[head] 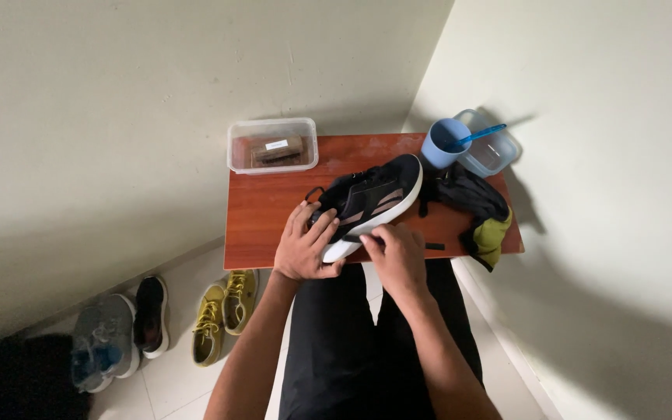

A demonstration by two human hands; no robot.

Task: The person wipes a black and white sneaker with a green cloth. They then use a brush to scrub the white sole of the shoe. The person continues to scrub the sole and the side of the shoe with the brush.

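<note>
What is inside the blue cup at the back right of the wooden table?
A blue handle, perhaps of a brush or spoon, sticks out of the blue cup over its right rim. Its lower end and anything else inside are hidden by the cup's wall. A clear container stands just behind.

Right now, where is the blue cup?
In the head view, the blue cup stands at the wooden table's far right corner, against a clear container, beyond the black shoe.

One head-worn camera looks steeply down, close above the table (pixel 266 218), with the wall corner at 12 o'clock.
</note>
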